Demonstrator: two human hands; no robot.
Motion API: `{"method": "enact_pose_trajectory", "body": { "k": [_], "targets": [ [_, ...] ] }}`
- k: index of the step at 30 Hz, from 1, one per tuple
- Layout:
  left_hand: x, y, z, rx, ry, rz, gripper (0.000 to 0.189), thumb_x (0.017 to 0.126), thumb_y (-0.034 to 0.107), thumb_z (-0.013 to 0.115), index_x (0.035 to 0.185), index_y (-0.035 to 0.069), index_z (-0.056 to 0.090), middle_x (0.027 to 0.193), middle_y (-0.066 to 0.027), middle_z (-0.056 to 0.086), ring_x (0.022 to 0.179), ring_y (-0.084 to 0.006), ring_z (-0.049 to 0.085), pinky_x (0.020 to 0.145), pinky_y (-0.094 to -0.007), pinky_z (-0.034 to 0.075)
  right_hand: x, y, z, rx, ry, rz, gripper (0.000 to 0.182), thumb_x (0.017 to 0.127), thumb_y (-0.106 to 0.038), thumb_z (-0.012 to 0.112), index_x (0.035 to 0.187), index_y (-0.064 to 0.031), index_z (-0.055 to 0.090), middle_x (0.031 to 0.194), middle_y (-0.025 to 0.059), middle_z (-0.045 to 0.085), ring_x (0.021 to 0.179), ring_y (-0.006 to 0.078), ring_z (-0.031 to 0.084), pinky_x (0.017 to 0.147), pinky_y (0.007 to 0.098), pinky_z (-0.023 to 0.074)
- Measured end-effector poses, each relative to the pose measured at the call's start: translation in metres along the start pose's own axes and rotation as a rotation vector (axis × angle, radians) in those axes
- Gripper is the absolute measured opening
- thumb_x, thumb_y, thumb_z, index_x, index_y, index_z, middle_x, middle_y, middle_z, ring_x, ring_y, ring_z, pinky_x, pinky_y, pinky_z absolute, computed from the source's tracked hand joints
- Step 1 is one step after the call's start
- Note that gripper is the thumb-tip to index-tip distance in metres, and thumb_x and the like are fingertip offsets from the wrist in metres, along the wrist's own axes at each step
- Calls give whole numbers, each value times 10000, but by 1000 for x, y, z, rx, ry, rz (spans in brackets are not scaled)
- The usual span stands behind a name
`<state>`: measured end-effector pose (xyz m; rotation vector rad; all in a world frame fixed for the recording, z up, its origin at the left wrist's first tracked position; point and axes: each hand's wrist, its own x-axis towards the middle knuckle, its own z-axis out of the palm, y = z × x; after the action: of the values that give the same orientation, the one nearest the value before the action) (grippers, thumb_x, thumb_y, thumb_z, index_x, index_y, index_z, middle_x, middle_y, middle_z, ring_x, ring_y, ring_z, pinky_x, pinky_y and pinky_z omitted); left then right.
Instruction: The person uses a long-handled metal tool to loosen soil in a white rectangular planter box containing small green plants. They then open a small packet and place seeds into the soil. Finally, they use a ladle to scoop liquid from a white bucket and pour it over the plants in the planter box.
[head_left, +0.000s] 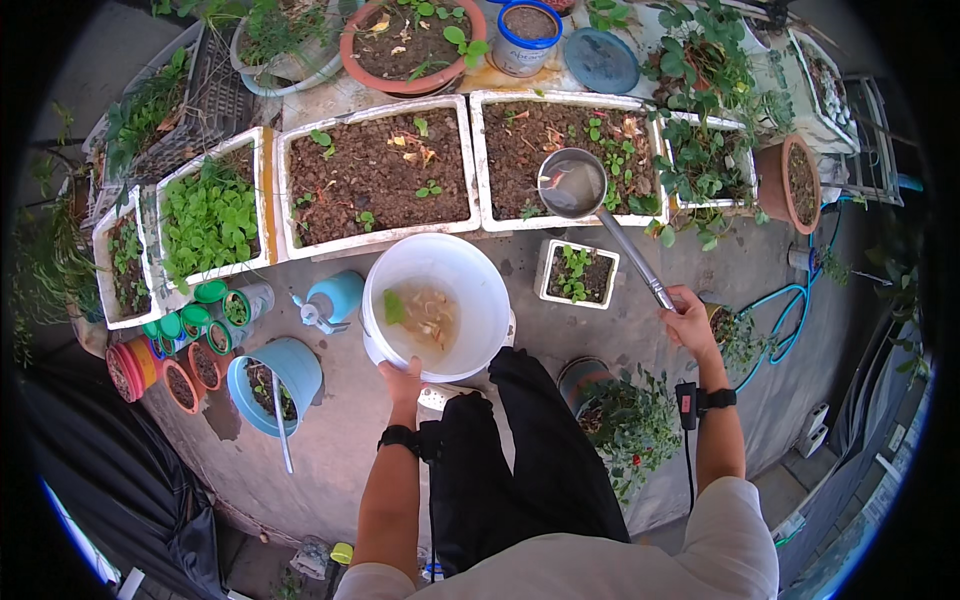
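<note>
My left hand (403, 375) grips the near rim of a white plastic bucket (472, 315). Cloudy liquid (431, 330) with pale scraps and a green leaf (394, 307) lies in its bottom. Out to the right, my right hand (684, 319) is closed around the handle of a metal ladle (630, 251). The ladle's bowl, holding cloudy liquid and a few scraps, is over the right foam planter box (664, 161), above soil and small seedlings (619, 157). A second foam planter box (375, 240) with sparse seedlings adjoins it on the left.
A small square foam pot (541, 277) stands on the concrete floor (480, 517) below the ladle. At the left are a blue spray bottle (334, 296) and a light-blue bucket (300, 375). A leafy potted plant (630, 420) stands right of my legs; a blue hose (795, 307) curls farther right.
</note>
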<state>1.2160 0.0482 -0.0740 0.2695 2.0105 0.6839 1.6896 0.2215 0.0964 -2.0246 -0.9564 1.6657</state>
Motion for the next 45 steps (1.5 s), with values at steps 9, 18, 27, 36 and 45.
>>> {"method": "enact_pose_trajectory", "body": {
  "k": [9, 18, 27, 36, 45],
  "targets": [
    [-3, 2, 1, -42, -2, 0, 563, 751, 183, 633, 1105, 1, 234, 1072, -204, 450, 811, -263, 588, 447, -341, 555, 11, 39, -11, -371, 193, -256, 319, 729, -43, 612, 1029, -64, 507, 590, -13, 470, 496, 57, 395, 437, 234, 311],
    [-7, 9, -1, -41, -5, 20, 562, 761, 188, 631, 1112, 11, 230, 1071, -193, 452, 791, -250, 589, 461, -327, 551, -20, 28, -13, 3, 215, -17, 269, 764, -31, 597, 1010, -44, 490, 574, -8, 476, 385, 55, 379, 345, 227, 258],
    [1, 1, -3, 11, -19, -22, 536, 788, 206, 613, 1124, 31, 233, 1056, -175, 472, 760, -241, 598, 474, -314, 544, -43, 38, -33, 173, 348, 43, 243, 773, -24, 578, 988, -53, 470, 541, -9, 449, 341, 63, 358, 299, 224, 236],
    [28, -42, -10, 14, 10, 91, 516, 783, 205, 607, 1116, 45, 248, 1051, -164, 469, 771, -257, 597, 473, -329, 538, -19, 76, -43, -275, 547, -82, 337, 698, -104, 618, 1011, -44, 507, 631, 57, 539, 533, 135, 487, 492, 287, 376],
    [-15, 28, 2, -23, -42, -104, 567, 768, 141, 606, 1162, 12, 219, 1103, -192, 448, 834, -259, 578, 478, -337, 546, -35, 84, -55, -277, 516, -69, 327, 701, -86, 617, 1005, -44, 505, 634, 46, 530, 557, 123, 487, 513, 276, 380]
  ]
}}
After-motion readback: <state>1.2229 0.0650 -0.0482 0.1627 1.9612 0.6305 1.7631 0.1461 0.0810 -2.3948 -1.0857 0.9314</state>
